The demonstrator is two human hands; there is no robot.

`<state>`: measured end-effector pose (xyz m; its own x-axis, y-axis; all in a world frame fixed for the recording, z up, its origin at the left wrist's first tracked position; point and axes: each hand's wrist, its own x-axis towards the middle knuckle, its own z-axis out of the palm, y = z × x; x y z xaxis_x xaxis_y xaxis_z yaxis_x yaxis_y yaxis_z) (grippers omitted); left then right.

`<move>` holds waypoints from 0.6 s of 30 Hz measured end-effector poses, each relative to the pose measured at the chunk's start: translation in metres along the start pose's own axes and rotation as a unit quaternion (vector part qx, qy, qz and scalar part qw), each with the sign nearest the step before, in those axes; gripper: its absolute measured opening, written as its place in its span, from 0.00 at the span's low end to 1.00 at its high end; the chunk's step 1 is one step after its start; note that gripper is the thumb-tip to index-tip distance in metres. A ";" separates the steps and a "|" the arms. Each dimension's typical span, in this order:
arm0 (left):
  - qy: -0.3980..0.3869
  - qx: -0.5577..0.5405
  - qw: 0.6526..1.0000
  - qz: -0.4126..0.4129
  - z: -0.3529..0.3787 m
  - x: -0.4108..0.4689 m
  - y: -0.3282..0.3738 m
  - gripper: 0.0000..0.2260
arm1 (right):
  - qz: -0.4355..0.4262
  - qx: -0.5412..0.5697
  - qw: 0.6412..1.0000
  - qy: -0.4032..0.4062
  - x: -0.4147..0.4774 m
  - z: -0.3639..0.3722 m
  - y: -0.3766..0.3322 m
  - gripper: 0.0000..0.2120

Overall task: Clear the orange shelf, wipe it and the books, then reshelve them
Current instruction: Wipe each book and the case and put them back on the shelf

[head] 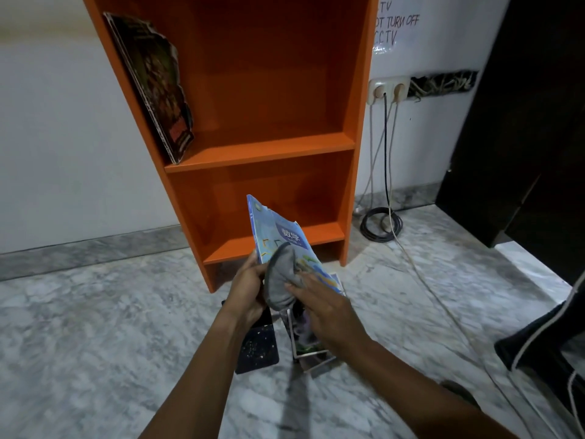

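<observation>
A light blue book (281,236) with a torn top edge is held upright in front of the orange shelf (262,147). My left hand (247,288) grips its lower left edge. My right hand (323,307) holds a grey cloth (281,278) against the book's cover. On the upper shelf board, a dark, worn book (158,87) leans against the left side panel. The lower compartment holds nothing. Under my hands, a dark book (258,346) and other books (311,346) lie on the marble floor.
A wall socket (387,90) right of the shelf feeds two cables that run down to a black coil (380,224) on the floor. A dark cabinet (522,122) stands at the right. Dark fabric with white trim (544,331) lies at the right edge.
</observation>
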<state>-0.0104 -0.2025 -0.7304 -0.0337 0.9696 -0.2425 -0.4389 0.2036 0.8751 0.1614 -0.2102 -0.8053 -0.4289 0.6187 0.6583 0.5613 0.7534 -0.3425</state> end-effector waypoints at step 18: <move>-0.090 0.104 0.990 -0.020 0.010 -0.013 0.013 0.19 | 0.233 0.264 0.935 -0.035 0.080 -0.019 -0.003 0.23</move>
<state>-0.0068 -0.2107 -0.7118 0.1494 0.9647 -0.2170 -0.2421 0.2485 0.9379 0.1389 -0.1676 -0.7390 -0.2801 0.9068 0.3151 0.2788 0.3909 -0.8772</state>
